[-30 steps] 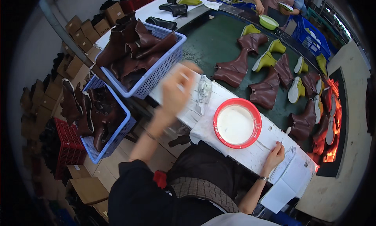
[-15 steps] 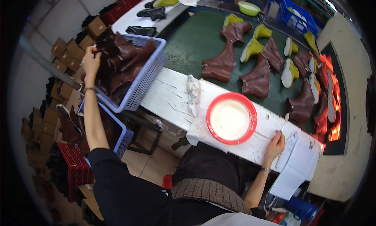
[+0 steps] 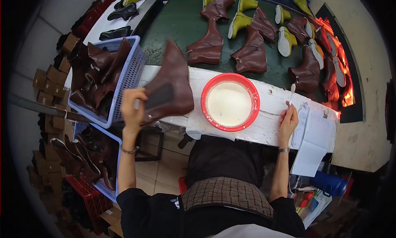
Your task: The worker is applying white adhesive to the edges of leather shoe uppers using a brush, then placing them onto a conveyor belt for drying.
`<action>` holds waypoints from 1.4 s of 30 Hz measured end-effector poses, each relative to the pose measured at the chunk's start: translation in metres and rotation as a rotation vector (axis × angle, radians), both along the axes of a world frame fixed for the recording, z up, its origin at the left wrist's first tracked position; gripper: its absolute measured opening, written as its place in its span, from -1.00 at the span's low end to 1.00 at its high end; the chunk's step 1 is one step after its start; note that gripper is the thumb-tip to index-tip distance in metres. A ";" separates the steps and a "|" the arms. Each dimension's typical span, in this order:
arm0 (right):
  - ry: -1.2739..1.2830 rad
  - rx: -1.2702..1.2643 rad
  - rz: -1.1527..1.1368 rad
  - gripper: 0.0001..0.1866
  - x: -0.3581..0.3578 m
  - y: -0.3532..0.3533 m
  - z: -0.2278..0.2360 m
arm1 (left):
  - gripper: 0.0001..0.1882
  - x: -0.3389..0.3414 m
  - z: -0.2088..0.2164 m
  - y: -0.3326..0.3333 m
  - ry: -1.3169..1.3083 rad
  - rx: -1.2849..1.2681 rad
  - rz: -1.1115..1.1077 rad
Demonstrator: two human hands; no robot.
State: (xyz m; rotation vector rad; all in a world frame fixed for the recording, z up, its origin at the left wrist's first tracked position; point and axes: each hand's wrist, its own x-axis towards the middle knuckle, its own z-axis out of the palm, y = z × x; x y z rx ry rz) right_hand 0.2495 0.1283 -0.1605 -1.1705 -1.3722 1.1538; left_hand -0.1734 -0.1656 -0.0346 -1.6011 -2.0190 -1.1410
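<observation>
My left hand (image 3: 133, 111) is closed on a brown leather boot upper (image 3: 176, 83) with a dark elastic side panel. It is held up in front of the light purple plastic basket (image 3: 139, 58), which is full of similar uppers. The boot is slightly blurred. My right hand (image 3: 288, 120) grips the thin handle of a small brush (image 3: 293, 89), its whitish head pointing up. Between my hands, on the white bench, stands a red bowl (image 3: 205, 110) of creamy white liquid. My right hand is beyond the bowl's right side, touching neither bowl nor boots.
On the green conveyor belt (image 3: 165, 36) stand several brown uppers and yellow-green shoe lasts (image 3: 239, 23). At right the belt leads into a glowing orange heater opening (image 3: 348, 87). Papers (image 3: 309, 153) hang over the bench edge. A second basket (image 3: 119, 155) stands lower left.
My left hand has moved right from the basket, bringing a boot upper out of it. My right hand still holds the brush upright. The whole view has shifted.
</observation>
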 end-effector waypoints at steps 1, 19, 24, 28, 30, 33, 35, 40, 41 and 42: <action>0.011 -0.008 0.015 -0.69 -0.001 -0.002 0.008 | -0.73 0.004 -0.022 0.002 -0.064 -0.096 -0.047; -0.976 0.709 0.388 -0.90 -0.075 -0.040 0.092 | 0.33 0.022 -0.057 0.096 -0.413 -0.590 0.335; -0.977 0.778 0.379 -0.88 -0.072 -0.043 0.095 | -0.04 0.026 -0.016 0.069 -0.349 -0.119 0.268; -0.875 0.633 0.406 -0.82 -0.057 -0.038 0.089 | -0.23 0.049 0.030 0.053 -0.663 -0.109 -0.010; -0.784 0.610 0.418 -0.79 -0.057 -0.031 0.089 | -0.32 0.062 0.040 0.050 -0.906 -0.195 -0.232; -0.358 0.425 0.470 -0.79 -0.055 -0.030 0.113 | -0.37 0.074 0.043 0.053 -1.073 -0.414 -0.391; -0.286 0.575 0.525 -0.80 -0.065 -0.024 0.124 | -0.40 0.082 0.052 0.057 -1.141 -0.539 -0.407; -0.312 0.810 0.603 -0.82 -0.078 -0.019 0.135 | -0.43 0.090 0.054 0.066 -1.203 -0.630 -0.563; -0.310 0.812 0.604 -0.82 -0.077 -0.019 0.134 | -0.44 0.092 0.060 0.067 -1.177 -0.584 -0.523; -0.327 0.817 0.569 -0.82 -0.075 -0.021 0.133 | -0.44 0.094 0.059 0.067 -1.176 -0.582 -0.520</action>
